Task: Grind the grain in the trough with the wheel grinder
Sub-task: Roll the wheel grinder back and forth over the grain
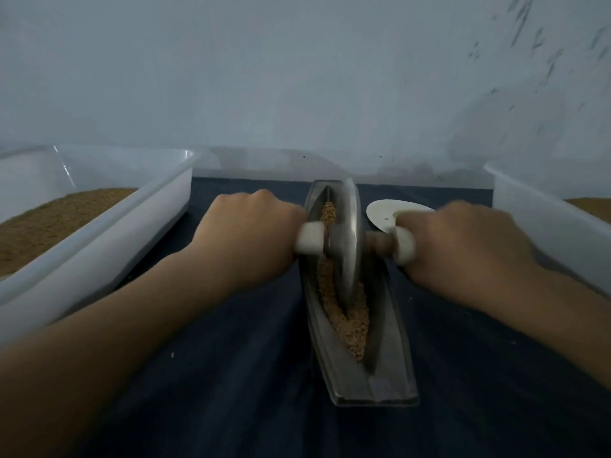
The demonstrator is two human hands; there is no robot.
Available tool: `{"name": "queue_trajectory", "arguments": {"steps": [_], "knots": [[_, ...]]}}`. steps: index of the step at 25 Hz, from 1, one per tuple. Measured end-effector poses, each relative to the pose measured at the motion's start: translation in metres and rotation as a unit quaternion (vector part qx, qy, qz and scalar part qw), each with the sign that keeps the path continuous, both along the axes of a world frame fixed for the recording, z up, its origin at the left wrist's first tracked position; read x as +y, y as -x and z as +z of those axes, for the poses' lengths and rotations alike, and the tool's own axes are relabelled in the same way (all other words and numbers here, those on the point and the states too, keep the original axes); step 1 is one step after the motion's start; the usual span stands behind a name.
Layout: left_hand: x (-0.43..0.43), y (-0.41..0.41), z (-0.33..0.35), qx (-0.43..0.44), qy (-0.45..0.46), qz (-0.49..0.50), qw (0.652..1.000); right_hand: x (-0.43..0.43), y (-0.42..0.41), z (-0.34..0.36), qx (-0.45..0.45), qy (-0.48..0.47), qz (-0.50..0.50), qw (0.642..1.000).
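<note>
The fingers of my left hand are curled tight round the left end of the wheel's axle handle, just outside its white collar. The fingers of my right hand are wrapped the same way round the right end, outside the other white collar. Between my two fists the wheel grinder stands on edge in the trough, toward its far end. The trough is long, narrow and boat-shaped, and lies lengthwise away from me on the dark blue cloth over the bench. Tan grain lies along its groove, mostly on the near side of the wheel. Just past my right hand a pale round disc lies on the cloth. A white tub holding brown meal sits to the left and another white tub to the right, both apart from the trough.
</note>
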State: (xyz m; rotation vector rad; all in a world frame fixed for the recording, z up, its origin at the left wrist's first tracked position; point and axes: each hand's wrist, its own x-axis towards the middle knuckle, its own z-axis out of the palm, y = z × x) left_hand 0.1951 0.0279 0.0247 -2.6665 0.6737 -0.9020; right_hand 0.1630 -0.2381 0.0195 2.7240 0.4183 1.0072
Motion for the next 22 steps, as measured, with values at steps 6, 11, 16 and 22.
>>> {"name": "queue_trajectory", "arguments": {"steps": [6,11,16,22], "knots": [[-0.023,-0.022,0.016,0.08,0.032,0.094,0.992,0.022,-0.039,0.016,0.105,-0.051,-0.079,0.99],[0.007,0.019,0.008,-0.057,-0.015,-0.064,0.996,-0.016,0.025,-0.012,0.034,-0.051,0.037,0.997],[-0.013,-0.027,-0.001,0.031,0.063,0.06,0.996,0.014,-0.035,0.011,0.045,-0.005,-0.055,0.997],[0.018,-0.011,0.005,0.058,0.033,0.027,0.997,-0.009,-0.014,0.007,0.103,-0.038,-0.002,0.994]]}}
